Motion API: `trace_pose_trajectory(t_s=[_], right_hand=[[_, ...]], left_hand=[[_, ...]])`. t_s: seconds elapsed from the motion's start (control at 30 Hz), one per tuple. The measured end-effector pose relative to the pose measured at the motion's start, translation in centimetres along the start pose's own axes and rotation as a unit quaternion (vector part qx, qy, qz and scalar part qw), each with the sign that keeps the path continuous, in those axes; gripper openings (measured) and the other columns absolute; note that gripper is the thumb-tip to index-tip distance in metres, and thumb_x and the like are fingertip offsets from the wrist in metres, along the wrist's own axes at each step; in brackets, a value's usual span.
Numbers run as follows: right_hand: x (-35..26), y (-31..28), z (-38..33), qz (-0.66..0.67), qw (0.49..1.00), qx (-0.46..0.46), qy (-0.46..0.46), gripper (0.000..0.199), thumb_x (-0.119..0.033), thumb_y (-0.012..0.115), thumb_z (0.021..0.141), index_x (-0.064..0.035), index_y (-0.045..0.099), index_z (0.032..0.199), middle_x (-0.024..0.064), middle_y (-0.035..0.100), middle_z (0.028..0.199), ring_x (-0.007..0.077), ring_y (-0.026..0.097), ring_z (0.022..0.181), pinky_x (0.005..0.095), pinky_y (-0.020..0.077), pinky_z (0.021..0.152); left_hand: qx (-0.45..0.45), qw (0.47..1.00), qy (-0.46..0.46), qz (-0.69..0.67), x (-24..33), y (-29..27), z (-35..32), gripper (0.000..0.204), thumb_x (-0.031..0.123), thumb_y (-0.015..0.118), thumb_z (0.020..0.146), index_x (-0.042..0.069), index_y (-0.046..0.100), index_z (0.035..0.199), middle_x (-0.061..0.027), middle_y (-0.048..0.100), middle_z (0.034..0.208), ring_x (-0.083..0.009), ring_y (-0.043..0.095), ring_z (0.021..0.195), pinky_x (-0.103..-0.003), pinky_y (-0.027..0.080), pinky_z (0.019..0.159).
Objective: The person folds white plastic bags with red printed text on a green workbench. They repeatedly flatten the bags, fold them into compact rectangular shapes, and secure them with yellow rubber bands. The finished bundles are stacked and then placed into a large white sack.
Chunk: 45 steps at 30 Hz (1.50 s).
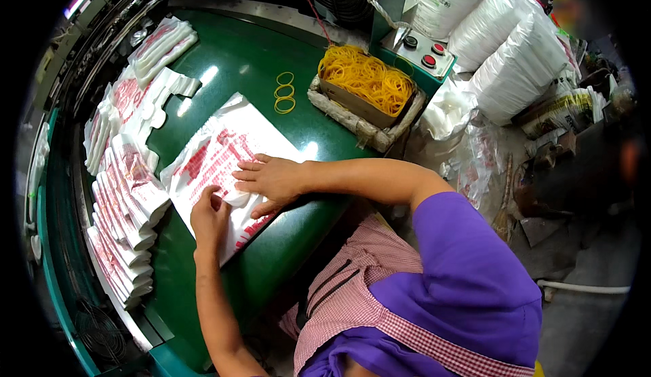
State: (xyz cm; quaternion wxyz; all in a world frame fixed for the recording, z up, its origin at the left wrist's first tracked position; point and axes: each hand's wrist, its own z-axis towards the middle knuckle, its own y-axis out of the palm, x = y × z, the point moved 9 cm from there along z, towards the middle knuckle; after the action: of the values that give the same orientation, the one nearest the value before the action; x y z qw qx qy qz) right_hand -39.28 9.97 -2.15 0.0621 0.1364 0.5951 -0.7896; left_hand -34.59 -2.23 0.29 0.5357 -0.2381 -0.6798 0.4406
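Near the middle of the frame, both hands press on a stack of white plastic bags with red print (217,156) lying on the green tabletop (237,58): the right hand (271,180) lies flat and open to keep it still, while the left hand (209,217) curls its fingers at the stack's near edge. Folded bag bundles (125,207) crowd the left side, and loose rubber bands (285,93) and a box of yellow rubber bands (366,82) sit above, out of the way.

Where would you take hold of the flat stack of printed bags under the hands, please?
Probably at the far end of the stack of bags, coming from the side away from the person. It lies flat on the green table, and both the left hand and right hand press its near part, so only the far edge is free to pinch with fingers from above.
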Motion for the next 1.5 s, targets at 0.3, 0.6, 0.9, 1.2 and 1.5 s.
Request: trace_pose_trajectory(t_s=[0.3, 0.6, 0.9, 1.2, 1.5], right_hand=[[-4.6, -6.3, -4.3, 0.227, 0.938, 0.253, -0.068, 0.036, -0.018, 0.067, 0.084, -0.0052, 0.057, 0.116, 0.0182, 0.050, 0.129, 0.0332, 0.050, 0.119, 0.0418, 0.0406, 0.100], [5.0, 0.1, -4.7, 0.898, 0.361, 0.198, 0.155, 0.043, -0.028, 0.058, 0.093, 0.0016, 0.050, 0.123, 0.0139, 0.062, 0.112, 0.0258, 0.065, 0.097, 0.0405, 0.0550, 0.082], [-2.2, -2.3, -7.5, 0.277, 0.947, 0.004, -0.161, 0.061, 0.000, 0.052, 0.084, -0.0195, 0.040, 0.141, 0.0118, 0.038, 0.147, 0.0308, 0.035, 0.136, 0.0425, 0.0305, 0.110], [-0.3, -2.0, -5.6, 0.074, 0.952, -0.110, -0.275, 0.047, -0.004, 0.047, 0.086, -0.0162, 0.052, 0.131, 0.0118, 0.040, 0.146, 0.0319, 0.030, 0.138, 0.0452, 0.0316, 0.107], [-4.2, -5.6, -5.2, 0.213, 0.943, -0.230, 0.108, 0.067, -0.050, 0.050, 0.090, -0.0010, 0.042, 0.135, 0.0264, 0.046, 0.134, 0.0405, 0.044, 0.124, 0.0434, 0.0360, 0.104]], left_hand=[[0.043, 0.962, 0.196, 0.188, 3.9, 1.8, -6.5, 0.060, 0.007, 0.070, 0.066, 0.003, 0.051, 0.123, -0.0172, 0.056, 0.117, -0.0337, 0.055, 0.105, -0.041, 0.047, 0.088], [-0.087, 0.983, 0.122, -0.106, -0.5, -0.3, -5.8, 0.033, -0.004, 0.061, 0.075, 0.006, 0.063, 0.107, -0.0155, 0.059, 0.121, -0.0337, 0.056, 0.112, -0.037, 0.043, 0.095], [-0.270, 0.948, 0.160, -0.048, -0.8, 0.7, -8.7, 0.045, 0.017, 0.079, 0.065, 0.015, 0.069, 0.109, -0.0103, 0.040, 0.143, -0.0367, 0.031, 0.133, -0.045, 0.028, 0.108], [-0.072, 0.901, 0.380, 0.197, 10.4, -4.8, -5.5, 0.026, 0.010, 0.070, 0.061, 0.005, 0.070, 0.086, -0.0154, 0.050, 0.132, -0.0397, 0.042, 0.125, -0.048, 0.031, 0.107], [-0.207, 0.958, 0.191, 0.053, 5.0, 1.0, -9.4, 0.045, 0.014, 0.063, 0.072, 0.002, 0.057, 0.114, -0.0227, 0.063, 0.103, -0.0408, 0.060, 0.089, -0.045, 0.049, 0.080]])
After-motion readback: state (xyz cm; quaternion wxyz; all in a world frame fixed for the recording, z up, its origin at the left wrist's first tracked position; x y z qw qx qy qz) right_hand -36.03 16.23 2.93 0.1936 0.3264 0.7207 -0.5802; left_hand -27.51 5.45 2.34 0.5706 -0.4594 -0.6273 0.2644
